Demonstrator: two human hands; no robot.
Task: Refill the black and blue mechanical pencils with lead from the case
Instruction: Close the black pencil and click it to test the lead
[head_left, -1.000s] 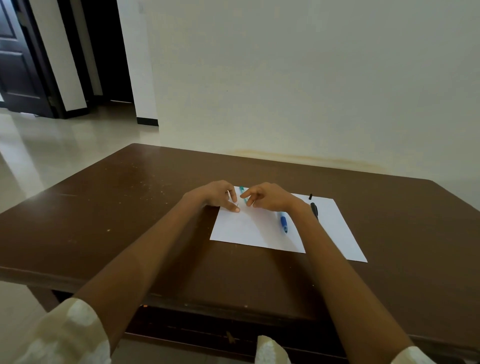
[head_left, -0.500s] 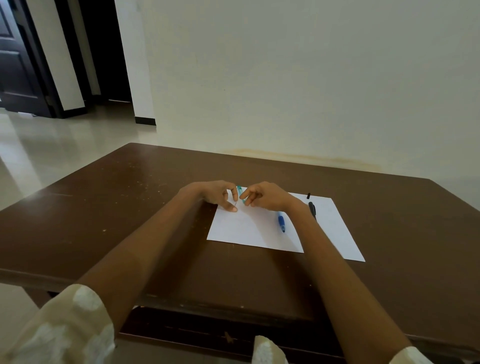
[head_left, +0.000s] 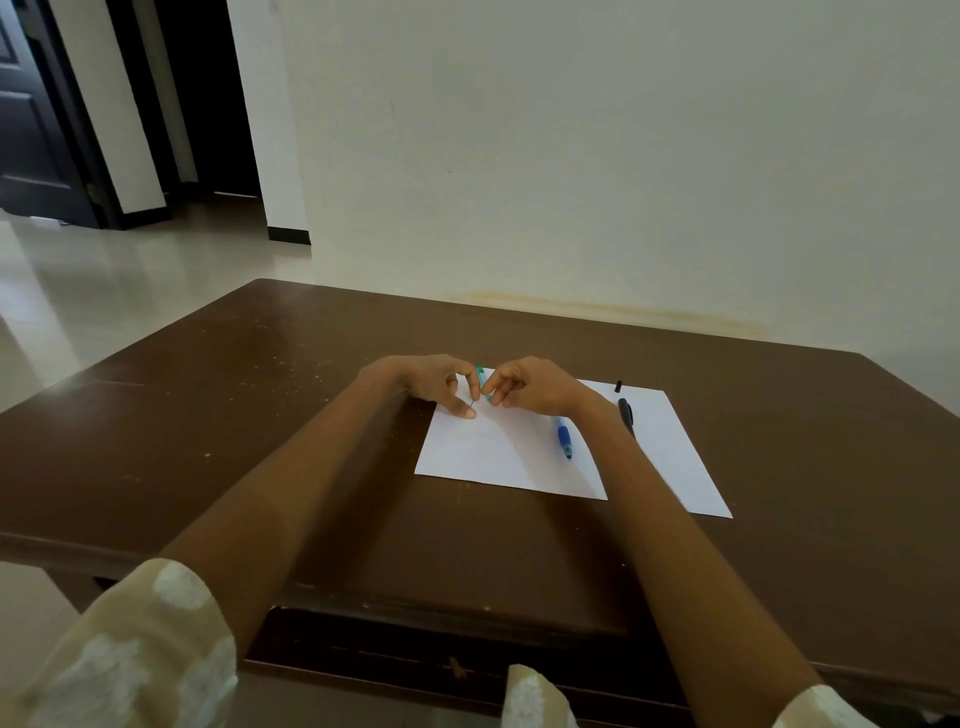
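Observation:
A white sheet of paper (head_left: 519, 457) lies on the brown table (head_left: 260, 415). On it rest the blue mechanical pencil (head_left: 564, 440) and the black mechanical pencil (head_left: 626, 413), with a small black cap (head_left: 618, 385) just beyond the black one. My two hands meet at the sheet's far left corner. My right hand (head_left: 530, 387) pinches the teal lead case (head_left: 480, 375). My left hand (head_left: 431, 382) holds a thin lead (head_left: 471, 404) between thumb and fingers, right beside the case. Most of the case is hidden by my fingers.
The table's far edge runs along a cream wall (head_left: 623, 156). To the left lie a glossy tiled floor (head_left: 104, 291) and dark doorways (head_left: 208, 104). My forearms cross the table's near edge.
My left fingers have drawn a thin lead out beside the case, and both hands have shifted slightly. The pencils and the cap lie where they were.

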